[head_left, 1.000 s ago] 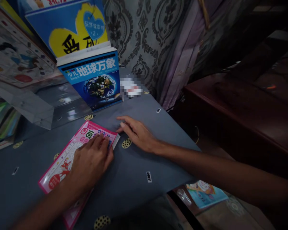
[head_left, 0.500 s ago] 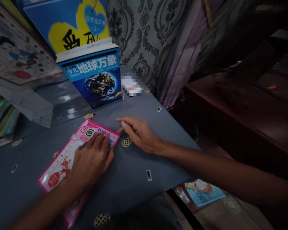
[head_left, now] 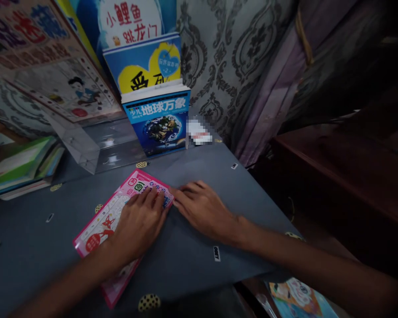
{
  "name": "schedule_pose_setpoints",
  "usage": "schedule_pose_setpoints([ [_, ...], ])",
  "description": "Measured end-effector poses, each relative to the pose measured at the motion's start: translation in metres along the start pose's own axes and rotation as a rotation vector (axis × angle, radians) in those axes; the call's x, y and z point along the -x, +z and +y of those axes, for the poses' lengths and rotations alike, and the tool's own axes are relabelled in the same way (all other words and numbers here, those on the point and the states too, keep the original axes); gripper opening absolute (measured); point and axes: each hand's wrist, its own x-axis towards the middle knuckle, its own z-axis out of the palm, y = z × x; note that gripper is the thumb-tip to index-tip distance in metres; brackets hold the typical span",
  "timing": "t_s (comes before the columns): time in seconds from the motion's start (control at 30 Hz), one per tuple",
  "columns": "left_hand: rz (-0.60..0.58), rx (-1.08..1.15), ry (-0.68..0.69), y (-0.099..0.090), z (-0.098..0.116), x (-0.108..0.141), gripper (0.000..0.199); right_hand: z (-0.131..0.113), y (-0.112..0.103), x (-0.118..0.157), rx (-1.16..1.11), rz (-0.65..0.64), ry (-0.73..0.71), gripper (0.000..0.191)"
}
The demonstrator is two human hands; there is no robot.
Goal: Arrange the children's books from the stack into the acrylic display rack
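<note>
A pink book [head_left: 119, 207] with a fox on its cover lies slanted on the grey tabletop [head_left: 192, 274]. My left hand [head_left: 142, 221] rests flat on the upper part of its cover, fingers extended and covering some of the title. At the book's upper right corner, my right hand [head_left: 204, 210] touches the edge with fingers bent and pressed together; whether it pinches anything there is hidden.
Upright books, among them a blue earth book [head_left: 162, 128] and a yellow-and-blue one [head_left: 126, 70], stand behind in a clear rack [head_left: 82, 150]. Stacked books [head_left: 23, 168] lie left. Patterned curtain [head_left: 219, 57] hangs behind; dark red furniture [head_left: 334, 176] stands right.
My right hand has closed its fingers and come against the pink book's corner. My left hand stays on the cover. The view has shifted, showing more of the books behind.
</note>
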Motion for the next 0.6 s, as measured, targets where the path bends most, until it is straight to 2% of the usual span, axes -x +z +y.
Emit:
schedule_pose_setpoints([
  [0.1,-0.039,-0.006,-0.058,0.003,-0.006,0.002,0.038,0.004,0.004,-0.010,0.002,-0.043,-0.005,0.035],
  [0.23,-0.040,0.028,-0.147,0.010,-0.020,0.002,0.037,0.018,0.017,-0.037,-0.022,-0.110,0.033,0.044],
  [0.4,-0.098,0.025,-0.229,0.013,-0.029,-0.002,0.040,0.032,0.032,-0.072,-0.103,-0.117,0.037,0.043],
  [0.6,-0.120,-0.026,-0.234,0.015,-0.028,0.002,0.045,0.038,0.040,-0.078,-0.169,-0.107,0.012,0.043],
])
